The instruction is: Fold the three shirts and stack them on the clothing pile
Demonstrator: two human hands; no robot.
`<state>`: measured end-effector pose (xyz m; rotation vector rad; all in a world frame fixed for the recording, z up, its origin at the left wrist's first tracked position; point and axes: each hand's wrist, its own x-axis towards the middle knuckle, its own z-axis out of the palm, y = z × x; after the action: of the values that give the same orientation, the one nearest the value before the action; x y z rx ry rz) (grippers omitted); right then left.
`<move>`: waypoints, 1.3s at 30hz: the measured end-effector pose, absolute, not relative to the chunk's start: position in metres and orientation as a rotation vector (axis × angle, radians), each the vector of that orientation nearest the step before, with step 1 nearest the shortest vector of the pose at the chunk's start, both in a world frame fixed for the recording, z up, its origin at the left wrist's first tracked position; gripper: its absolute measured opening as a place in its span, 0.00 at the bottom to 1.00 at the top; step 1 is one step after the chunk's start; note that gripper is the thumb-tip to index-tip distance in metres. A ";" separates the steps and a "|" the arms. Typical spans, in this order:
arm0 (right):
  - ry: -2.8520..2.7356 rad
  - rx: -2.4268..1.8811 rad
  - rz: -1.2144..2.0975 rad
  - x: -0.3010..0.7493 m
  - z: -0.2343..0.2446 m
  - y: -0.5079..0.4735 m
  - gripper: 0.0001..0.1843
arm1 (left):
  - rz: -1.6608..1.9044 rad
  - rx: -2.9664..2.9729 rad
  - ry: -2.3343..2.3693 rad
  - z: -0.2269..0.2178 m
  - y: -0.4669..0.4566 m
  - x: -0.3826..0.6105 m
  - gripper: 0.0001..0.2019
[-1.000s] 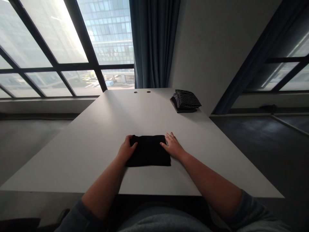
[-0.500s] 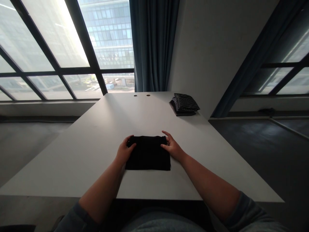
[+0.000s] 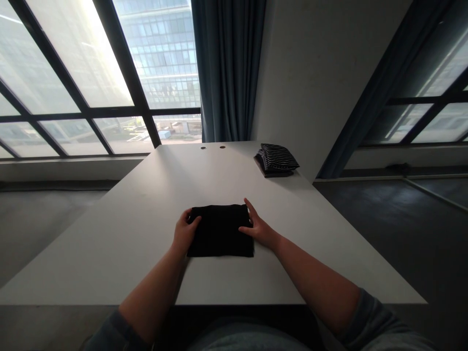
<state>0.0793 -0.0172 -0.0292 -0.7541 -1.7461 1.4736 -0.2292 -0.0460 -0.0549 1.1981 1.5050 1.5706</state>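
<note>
A folded black cloth (image 3: 220,230) lies flat on the white table (image 3: 153,224), a little in from the near edge. My left hand (image 3: 184,232) grips the cloth's left edge, thumb on top and fingers curled round the side. My right hand (image 3: 258,225) holds the right edge, with the thumb pressed on the cloth and the fingers along its side. Both forearms reach forward from grey sleeves.
A small stack of folded clothes with a black-and-white striped piece on top (image 3: 276,159) sits at the table's far right corner. Two cable holes (image 3: 212,146) mark the far edge. Large windows and a dark blue curtain (image 3: 228,68) stand behind the table; dark floor lies to the right.
My hands have shifted from resting on the cloth's sides to pinching its edges, the right thumb now on top. The view has tipped slightly; the cloth stays in place.
</note>
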 end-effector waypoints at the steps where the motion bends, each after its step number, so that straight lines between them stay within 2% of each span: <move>1: -1.796 -0.753 1.446 0.080 -0.029 -0.016 0.63 | 1.566 1.204 1.524 -0.056 -0.045 -0.230 0.27; 3: -1.937 -0.769 1.408 0.081 -0.028 -0.015 0.56 | 1.552 1.218 1.564 -0.056 -0.044 -0.232 0.27; 6: -2.063 -0.855 1.369 0.081 -0.023 -0.015 0.34 | 1.526 1.251 1.608 -0.056 -0.041 -0.233 0.26; 8: -2.030 -0.903 1.349 0.080 -0.022 -0.016 0.29 | 1.508 1.272 1.620 -0.056 -0.040 -0.233 0.25; 13: -1.885 -0.896 1.399 0.080 -0.024 -0.013 0.33 | 1.347 1.181 1.552 -0.053 -0.044 -0.230 0.29; 19: -1.773 -0.873 1.380 0.085 -0.028 -0.007 0.38 | 1.245 1.293 1.299 -0.043 -0.054 -0.227 0.47; 21: -1.745 -0.879 1.355 0.085 -0.030 -0.006 0.38 | 1.232 1.339 1.258 -0.039 -0.056 -0.226 0.45; 25: -1.716 -0.884 1.267 0.087 -0.032 -0.005 0.38 | 1.113 1.476 1.274 -0.034 -0.058 -0.226 0.33; 29: -1.748 -0.899 1.221 0.087 -0.031 -0.005 0.37 | 1.072 1.587 1.346 -0.034 -0.057 -0.225 0.26; 32: -1.774 -0.904 1.222 0.087 -0.028 -0.006 0.37 | 1.105 1.581 1.411 -0.037 -0.056 -0.224 0.23; 37: -1.791 -0.903 1.304 0.086 -0.025 -0.008 0.45 | 1.187 1.528 1.441 -0.041 -0.054 -0.225 0.23; 39: -1.811 -0.902 1.361 0.086 -0.025 -0.008 0.44 | 1.198 1.527 1.454 -0.042 -0.054 -0.225 0.23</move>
<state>0.0858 -0.0080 -0.0253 -0.9016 -1.8107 1.3608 -0.2254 -0.0539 -0.0419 1.5271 1.4540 1.1975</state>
